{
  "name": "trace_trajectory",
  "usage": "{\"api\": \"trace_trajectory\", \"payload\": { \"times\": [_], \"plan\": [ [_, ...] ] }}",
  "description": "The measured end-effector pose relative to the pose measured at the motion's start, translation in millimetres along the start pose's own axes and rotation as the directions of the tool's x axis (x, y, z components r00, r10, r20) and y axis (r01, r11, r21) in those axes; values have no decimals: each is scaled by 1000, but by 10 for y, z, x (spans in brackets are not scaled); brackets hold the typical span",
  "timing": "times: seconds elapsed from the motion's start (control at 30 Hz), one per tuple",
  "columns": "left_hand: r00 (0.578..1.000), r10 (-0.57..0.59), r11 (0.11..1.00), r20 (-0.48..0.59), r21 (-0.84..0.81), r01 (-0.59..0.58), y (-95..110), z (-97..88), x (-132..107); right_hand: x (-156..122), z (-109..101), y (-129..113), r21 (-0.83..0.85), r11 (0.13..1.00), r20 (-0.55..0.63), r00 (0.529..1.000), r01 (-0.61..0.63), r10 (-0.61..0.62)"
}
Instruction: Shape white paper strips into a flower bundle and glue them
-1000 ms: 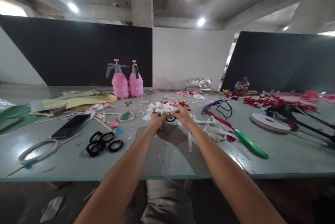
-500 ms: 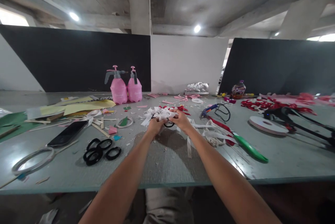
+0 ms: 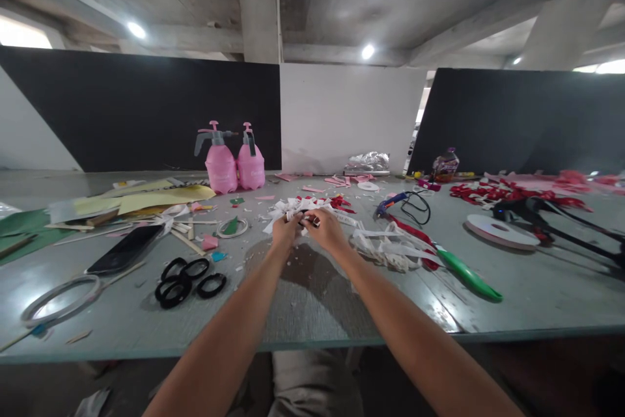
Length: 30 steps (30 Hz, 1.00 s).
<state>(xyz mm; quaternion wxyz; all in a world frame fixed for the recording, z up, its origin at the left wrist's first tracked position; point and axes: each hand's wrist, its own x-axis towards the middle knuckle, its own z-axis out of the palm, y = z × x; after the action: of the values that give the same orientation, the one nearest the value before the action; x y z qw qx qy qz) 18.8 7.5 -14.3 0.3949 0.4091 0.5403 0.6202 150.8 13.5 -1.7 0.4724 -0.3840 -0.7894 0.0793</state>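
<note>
My left hand (image 3: 284,232) and my right hand (image 3: 324,230) meet over the middle of the grey table (image 3: 312,313). Both are closed on a bunch of white ribbon loops (image 3: 288,209) with a small black ring-like piece between the fingers. The bunch rests just beyond my knuckles. A tangle of white and red ribbon strips (image 3: 390,244) lies right of my right hand.
Black rings (image 3: 188,277), a phone (image 3: 124,249) and a tape ring (image 3: 58,292) lie left. Two pink spray bottles (image 3: 237,163) stand at the back. A green-handled tool (image 3: 469,274), a ribbon spool (image 3: 500,233) and a blue glue gun (image 3: 390,201) lie right. Coloured paper sheets (image 3: 146,197) are far left.
My hands have drawn closer together on the ribbon bunch, the right hand shifting left. The view tilted down slightly between the first two frames.
</note>
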Motion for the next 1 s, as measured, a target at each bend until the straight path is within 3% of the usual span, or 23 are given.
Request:
{"api": "trace_trajectory", "payload": {
  "times": [0.2, 0.4, 0.5, 0.6, 0.7, 0.77, 0.9, 1.0],
  "plan": [
    [993, -36, 982, 109, -183, 55, 9, 74, -56, -17, 68, 75, -69, 995, 2, 997, -70, 71],
    [982, 14, 975, 188, -218, 28, -28, 129, -58, 23, 18, 169, -120, 989, -46, 996, -84, 78],
    [977, 49, 974, 207, -226, -1, -25, 130, -43, 63, 13, 182, -44, 994, -52, 994, -98, 95],
    [985, 113, 989, 132, -113, -98, -8, 100, -20, 98, 10, 196, 150, 973, -13, 984, -173, 177],
    [945, 318, 946, -78, 82, -312, 16, 35, 11, 103, 1, 213, 454, 810, 132, 927, -371, 351],
    [915, 378, 922, -139, 146, -359, 24, -6, 38, 87, -14, 217, 590, 648, 252, 872, -482, 418],
    [973, 232, 972, 16, 43, -232, 6, -34, 87, 41, -70, 181, 681, 460, 385, 813, -570, 437],
    [973, 229, 973, 5, 28, -229, -25, -33, 100, 24, -97, 131, 702, 409, 427, 804, -583, 413]
  ]
}}
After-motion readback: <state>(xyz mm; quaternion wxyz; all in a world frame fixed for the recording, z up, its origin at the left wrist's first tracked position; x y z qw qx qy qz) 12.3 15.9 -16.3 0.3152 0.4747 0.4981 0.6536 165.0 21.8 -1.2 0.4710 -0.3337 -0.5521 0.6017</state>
